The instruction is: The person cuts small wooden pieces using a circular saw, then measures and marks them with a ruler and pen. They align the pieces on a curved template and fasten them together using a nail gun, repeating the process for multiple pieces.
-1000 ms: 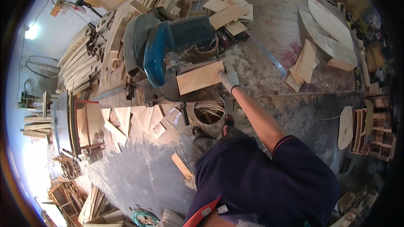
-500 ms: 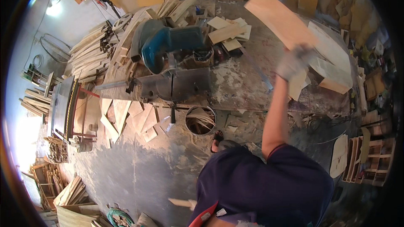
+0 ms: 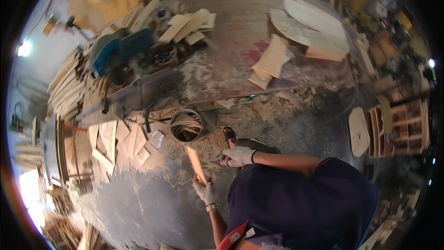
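Note:
My left hand (image 3: pixel 203 191), in a pale glove with a watch at its wrist, grips the lower end of a narrow wooden board (image 3: pixel 196 163). The board stands up from the hand, tilted to the left. My right hand (image 3: pixel 239 156), also gloved with the fingertips bare, is in front of my body. Its fingers reach left, slightly bent, and no object shows in them. A round bin (image 3: pixel 187 128) of wood offcuts stands on the floor beyond the board. On the workbench (image 3: pixel 231 23), a waisted piece of wood (image 3: pixel 274 58) lies near the front edge.
A blue-green circular saw (image 3: pixel 122 51) stands at the bench's left. Small wood pieces (image 3: pixel 185 25) lie beside it. Large curved panels (image 3: pixel 314 18) rest at the bench's right. Flat offcuts (image 3: pixel 113 141) cover floor left of the bin. A slatted wooden crate (image 3: pixel 400 132) stands at the right.
My right hand has let go of the large board over the bench and come back to my body. My left hand has moved forward with the narrow board. The view has shifted right.

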Available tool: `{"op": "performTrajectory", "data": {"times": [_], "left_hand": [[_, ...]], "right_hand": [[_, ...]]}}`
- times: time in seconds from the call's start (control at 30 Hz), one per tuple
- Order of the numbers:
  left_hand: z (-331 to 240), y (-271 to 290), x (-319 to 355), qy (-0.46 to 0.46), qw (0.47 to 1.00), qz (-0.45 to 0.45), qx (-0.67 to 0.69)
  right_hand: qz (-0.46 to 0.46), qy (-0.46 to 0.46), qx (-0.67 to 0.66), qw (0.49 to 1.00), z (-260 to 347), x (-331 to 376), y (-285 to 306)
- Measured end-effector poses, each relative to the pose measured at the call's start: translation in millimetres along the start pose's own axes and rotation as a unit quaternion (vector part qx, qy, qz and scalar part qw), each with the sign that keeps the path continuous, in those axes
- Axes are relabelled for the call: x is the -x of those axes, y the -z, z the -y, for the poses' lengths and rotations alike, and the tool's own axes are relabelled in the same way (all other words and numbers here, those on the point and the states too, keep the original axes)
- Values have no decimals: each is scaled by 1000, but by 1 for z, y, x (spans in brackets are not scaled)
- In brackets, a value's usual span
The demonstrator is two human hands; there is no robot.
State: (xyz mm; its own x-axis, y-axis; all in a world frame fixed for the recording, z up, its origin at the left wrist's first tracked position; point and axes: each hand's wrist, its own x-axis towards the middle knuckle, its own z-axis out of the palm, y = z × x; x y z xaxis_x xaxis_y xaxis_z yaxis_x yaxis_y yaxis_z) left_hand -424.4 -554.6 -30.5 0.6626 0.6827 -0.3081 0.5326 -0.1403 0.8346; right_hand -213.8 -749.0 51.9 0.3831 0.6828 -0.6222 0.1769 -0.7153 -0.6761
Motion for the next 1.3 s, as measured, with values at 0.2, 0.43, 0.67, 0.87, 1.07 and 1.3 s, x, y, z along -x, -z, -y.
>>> {"op": "performTrajectory", "data": {"times": [0.2, 0.43, 0.67, 0.87, 1.07, 1.3], "left_hand": [[-80, -94, 18, -255, 912, 139, -290], [-161, -193, 39, -388, 802, 187, -414], [-225, -342, 109, -532, 769, 186, -300], [-257, -473, 181, -259, 876, 407, 9], [-298, -567, 208, 212, 687, 612, 330], [-353, -638, 216, 68, 810, 514, 276]], "right_hand": [[-348, -18, -285, 893, -75, 58, 38], [-397, -1, -547, 737, -194, 156, 54], [-589, -90, -551, 584, -336, 269, 58], [-661, 38, -614, 430, -409, 406, 66], [-583, 74, -678, 442, -425, 444, 66], [-599, -105, -490, 625, -466, 451, 103]]}}
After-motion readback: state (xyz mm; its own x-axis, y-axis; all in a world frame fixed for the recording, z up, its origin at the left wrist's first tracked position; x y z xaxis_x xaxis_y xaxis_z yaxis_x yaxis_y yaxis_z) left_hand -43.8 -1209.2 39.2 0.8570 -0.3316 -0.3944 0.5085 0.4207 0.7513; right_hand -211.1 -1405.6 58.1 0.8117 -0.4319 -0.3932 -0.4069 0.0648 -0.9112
